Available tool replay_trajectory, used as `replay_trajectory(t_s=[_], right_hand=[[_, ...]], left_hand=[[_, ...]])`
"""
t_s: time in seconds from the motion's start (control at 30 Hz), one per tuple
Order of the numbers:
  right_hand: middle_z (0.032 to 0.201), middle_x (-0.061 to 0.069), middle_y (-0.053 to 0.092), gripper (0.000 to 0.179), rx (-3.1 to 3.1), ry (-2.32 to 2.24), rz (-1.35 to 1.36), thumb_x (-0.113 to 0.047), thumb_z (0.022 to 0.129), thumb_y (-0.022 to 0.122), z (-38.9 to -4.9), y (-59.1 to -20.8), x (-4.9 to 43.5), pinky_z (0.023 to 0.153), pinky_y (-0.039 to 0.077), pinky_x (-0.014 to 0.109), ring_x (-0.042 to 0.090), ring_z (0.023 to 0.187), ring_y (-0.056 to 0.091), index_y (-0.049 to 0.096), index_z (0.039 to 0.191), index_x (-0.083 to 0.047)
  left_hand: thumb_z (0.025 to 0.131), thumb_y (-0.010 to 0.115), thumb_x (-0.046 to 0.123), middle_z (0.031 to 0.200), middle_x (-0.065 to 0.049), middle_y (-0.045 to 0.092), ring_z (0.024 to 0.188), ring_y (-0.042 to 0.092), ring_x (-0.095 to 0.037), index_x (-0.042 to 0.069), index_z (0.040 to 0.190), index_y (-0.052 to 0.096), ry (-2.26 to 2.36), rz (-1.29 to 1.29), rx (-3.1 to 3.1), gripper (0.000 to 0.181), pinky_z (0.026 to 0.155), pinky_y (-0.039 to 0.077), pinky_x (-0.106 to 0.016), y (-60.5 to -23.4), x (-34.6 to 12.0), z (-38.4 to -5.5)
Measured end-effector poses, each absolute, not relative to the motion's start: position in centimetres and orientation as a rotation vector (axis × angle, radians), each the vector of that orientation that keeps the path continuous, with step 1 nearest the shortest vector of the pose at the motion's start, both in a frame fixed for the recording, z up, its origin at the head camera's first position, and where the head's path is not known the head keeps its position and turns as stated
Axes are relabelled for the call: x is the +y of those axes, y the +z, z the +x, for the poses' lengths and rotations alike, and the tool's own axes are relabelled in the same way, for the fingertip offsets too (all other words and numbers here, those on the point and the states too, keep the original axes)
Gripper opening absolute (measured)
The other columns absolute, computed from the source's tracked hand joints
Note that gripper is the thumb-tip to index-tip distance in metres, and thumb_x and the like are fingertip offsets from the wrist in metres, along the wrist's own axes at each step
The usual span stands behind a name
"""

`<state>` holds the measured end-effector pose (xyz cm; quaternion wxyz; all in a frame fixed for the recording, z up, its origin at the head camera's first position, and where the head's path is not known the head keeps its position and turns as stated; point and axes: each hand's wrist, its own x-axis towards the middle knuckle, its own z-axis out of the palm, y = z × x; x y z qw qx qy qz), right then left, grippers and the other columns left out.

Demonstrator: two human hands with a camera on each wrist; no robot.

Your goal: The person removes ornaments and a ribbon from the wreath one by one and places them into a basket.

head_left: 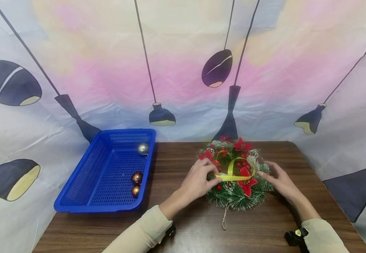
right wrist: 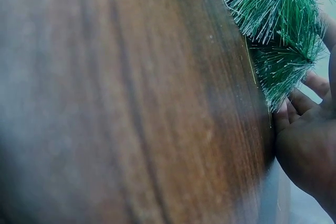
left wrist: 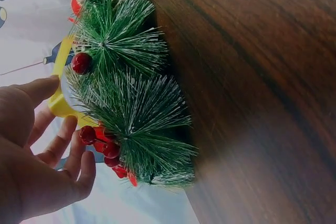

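A frosted green Christmas wreath point(head_left: 230, 198) with red poinsettias, berries and pinecones lies on the table, right of centre. Across its top loops a yellow ribbon point(head_left: 233, 178), one end pinched between the thumb and fingers of my left hand point(head_left: 198, 177). In the left wrist view, that yellow ribbon point(left wrist: 62, 107) passes by the left thumb and fingertips, beside red berries point(left wrist: 88, 135). My right hand point(head_left: 282, 181) holds the wreath's right edge, thumb toward the top and fingers round the outer side. The right wrist view has its fingers point(right wrist: 302, 100) partly hidden behind the green needles point(right wrist: 278, 19).
A blue plastic basket point(head_left: 75, 196) stands on the left of the wooden table point(head_left: 195, 225). Inside are a silver ball point(head_left: 143, 149) and two bronze-coloured balls point(head_left: 137, 178). A twine loop point(head_left: 224, 223) trails from the wreath's near side. A printed cloth point(head_left: 183, 63) hangs behind.
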<state>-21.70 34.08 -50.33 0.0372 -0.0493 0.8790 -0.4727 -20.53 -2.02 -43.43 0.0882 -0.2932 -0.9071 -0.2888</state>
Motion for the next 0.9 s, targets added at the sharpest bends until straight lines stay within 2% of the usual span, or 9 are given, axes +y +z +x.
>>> replay_trajectory(t_s=[0.13, 0.27, 0.37, 0.47, 0.7, 0.9], right_hand=[[0.164, 0.034, 0.028, 0.080, 2.696, -1.455, -0.148, -0.043, 0.107, 0.063, -21.7, -50.3, 34.1, 0.106, 0.042, 0.074, 0.060, 0.142, 0.038, 0.026, 0.165, -0.001], [0.165, 0.034, 0.027, 0.080, 2.697, -1.456, -0.145, -0.044, 0.107, 0.063, -21.7, -50.4, 34.1, 0.106, 0.042, 0.074, 0.060, 0.142, 0.037, 0.026, 0.165, -0.001], [0.165, 0.035, 0.026, 0.080, 2.703, -1.450, -0.146, -0.044, 0.108, 0.062, -21.7, -50.4, 34.1, 0.105, 0.042, 0.074, 0.060, 0.142, 0.038, 0.027, 0.165, -0.001], [0.165, 0.034, 0.026, 0.080, 2.702, -1.449, -0.142, -0.044, 0.107, 0.063, -21.7, -50.4, 34.1, 0.106, 0.041, 0.075, 0.060, 0.143, 0.035, 0.027, 0.165, -0.002], [0.165, 0.034, 0.027, 0.079, 2.707, -1.450, -0.138, -0.044, 0.107, 0.062, -21.6, -50.4, 34.1, 0.104, 0.043, 0.074, 0.060, 0.141, 0.038, 0.027, 0.164, -0.002], [0.164, 0.035, 0.029, 0.077, 2.712, -1.458, -0.159, -0.043, 0.108, 0.062, -21.5, -50.4, 34.1, 0.104, 0.044, 0.073, 0.059, 0.140, 0.040, 0.029, 0.164, -0.001]], left_hand=[[0.094, 0.083, 0.034, 0.105, 0.009, 0.065, 0.100, 0.058, -0.013, 0.021, 0.094, 0.074, -0.907, -0.861, -2.656, 0.016, 0.088, 0.053, -0.032, -43.4, -2.2, -20.6], [0.094, 0.084, 0.027, 0.095, 0.008, 0.067, 0.087, 0.060, -0.013, 0.018, 0.094, 0.072, -0.968, -0.846, -2.620, 0.015, 0.077, 0.052, -0.027, -43.3, -2.2, -20.8], [0.094, 0.083, 0.021, 0.088, 0.008, 0.065, 0.077, 0.057, -0.012, 0.018, 0.095, 0.070, -1.025, -0.850, -2.614, 0.013, 0.069, 0.049, -0.024, -43.2, -2.3, -20.9], [0.095, 0.081, 0.016, 0.089, 0.007, 0.066, 0.073, 0.057, -0.011, 0.015, 0.099, 0.070, -1.084, -0.868, -2.611, 0.012, 0.065, 0.048, -0.022, -43.0, -2.4, -20.9], [0.097, 0.077, 0.009, 0.098, 0.005, 0.071, 0.074, 0.057, -0.010, 0.012, 0.107, 0.071, -1.133, -0.950, -2.570, 0.012, 0.066, 0.048, -0.020, -41.8, -3.3, -20.8], [0.095, 0.078, 0.005, 0.101, 0.002, 0.073, 0.082, 0.064, -0.010, 0.010, 0.107, 0.071, -1.114, -0.988, -2.511, 0.014, 0.073, 0.057, -0.026, -40.1, -4.8, -20.6]])
